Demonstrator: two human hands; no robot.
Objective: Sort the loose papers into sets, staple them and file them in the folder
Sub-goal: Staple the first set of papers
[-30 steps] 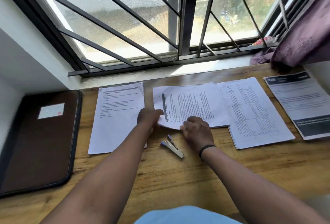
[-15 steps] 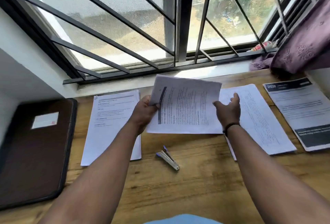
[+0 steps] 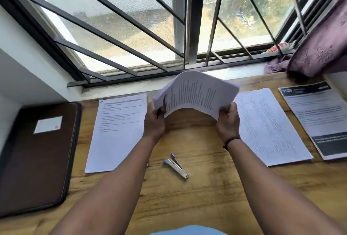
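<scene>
Wooden desk (image 3: 206, 188) below a barred window: left hand (image 3: 154, 122) and right hand (image 3: 228, 120) grip a bowed stack of papers (image 3: 195, 94) raised above it, stapler (image 3: 176, 165) lying nearer, folder (image 3: 35, 157) far left.

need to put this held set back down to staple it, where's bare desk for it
Bare wood lies under the held set, between the left stack and the table-print stack, back of the stapler. The near desk edge is also open, crossed by both forearms. Crowded: the right end, where the dark-banded sheet nearly meets its neighbour, and the folder at left.
</scene>
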